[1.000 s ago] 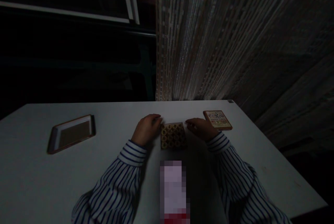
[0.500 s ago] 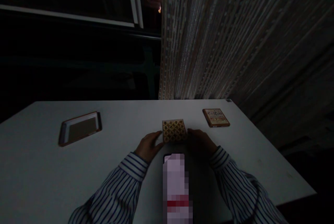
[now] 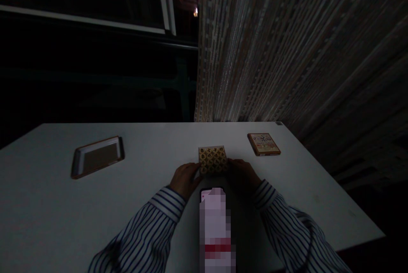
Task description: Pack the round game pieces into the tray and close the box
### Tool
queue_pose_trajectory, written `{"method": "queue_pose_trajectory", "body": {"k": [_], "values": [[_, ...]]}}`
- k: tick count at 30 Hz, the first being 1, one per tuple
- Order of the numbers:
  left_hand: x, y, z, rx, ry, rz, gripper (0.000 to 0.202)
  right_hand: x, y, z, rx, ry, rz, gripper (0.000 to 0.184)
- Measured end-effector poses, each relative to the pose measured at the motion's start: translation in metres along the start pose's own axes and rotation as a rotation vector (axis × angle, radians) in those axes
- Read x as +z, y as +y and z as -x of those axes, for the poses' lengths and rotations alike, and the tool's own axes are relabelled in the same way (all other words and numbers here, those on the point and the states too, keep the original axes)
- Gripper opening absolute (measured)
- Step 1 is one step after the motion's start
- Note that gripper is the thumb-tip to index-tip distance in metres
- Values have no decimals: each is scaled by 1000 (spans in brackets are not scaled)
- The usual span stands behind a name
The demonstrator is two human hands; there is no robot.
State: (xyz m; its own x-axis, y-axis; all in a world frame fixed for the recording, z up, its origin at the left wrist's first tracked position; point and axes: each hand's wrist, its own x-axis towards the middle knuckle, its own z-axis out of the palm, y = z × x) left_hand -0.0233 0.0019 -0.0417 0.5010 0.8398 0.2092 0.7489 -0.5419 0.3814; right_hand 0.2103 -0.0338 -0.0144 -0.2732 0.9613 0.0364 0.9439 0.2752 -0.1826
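A small box of Chinese chess pieces (image 3: 212, 161) is on the white table in front of me, its round pale pieces packed in rows with dark characters on top. At its left side, my left hand (image 3: 185, 178) presses fingers and thumb to the edge. My right hand (image 3: 245, 175) grips the opposite side, its lower part lost in shadow. Just below the box, between my forearms, lies a phone (image 3: 213, 213) with a lit, mostly blurred-out screen.
An open shallow tray or lid (image 3: 98, 158) with a brown rim lies on the left of the white table (image 3: 143, 145). On the right is a flat printed case (image 3: 264, 144). Behind the table's far edge hangs a string curtain (image 3: 242, 52). The room is dim.
My left hand has moved right and closed in against the box's side. My right hand has shifted slightly left onto its edge. The tray and the printed case have stayed put.
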Motion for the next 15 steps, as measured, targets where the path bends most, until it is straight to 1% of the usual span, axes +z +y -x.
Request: {"method": "queue_pose_trajectory", "body": {"k": [4, 7, 15], "values": [[3, -3, -1, 33, 27, 8, 38, 2, 0, 0, -10, 30, -36, 36], [5, -5, 0, 32, 44, 16, 40, 6, 3, 0, -20, 58, -68, 38], [4, -5, 0, 40, 89, 40, 39, 4, 2, -3, -29, 20, -73, 38]]}}
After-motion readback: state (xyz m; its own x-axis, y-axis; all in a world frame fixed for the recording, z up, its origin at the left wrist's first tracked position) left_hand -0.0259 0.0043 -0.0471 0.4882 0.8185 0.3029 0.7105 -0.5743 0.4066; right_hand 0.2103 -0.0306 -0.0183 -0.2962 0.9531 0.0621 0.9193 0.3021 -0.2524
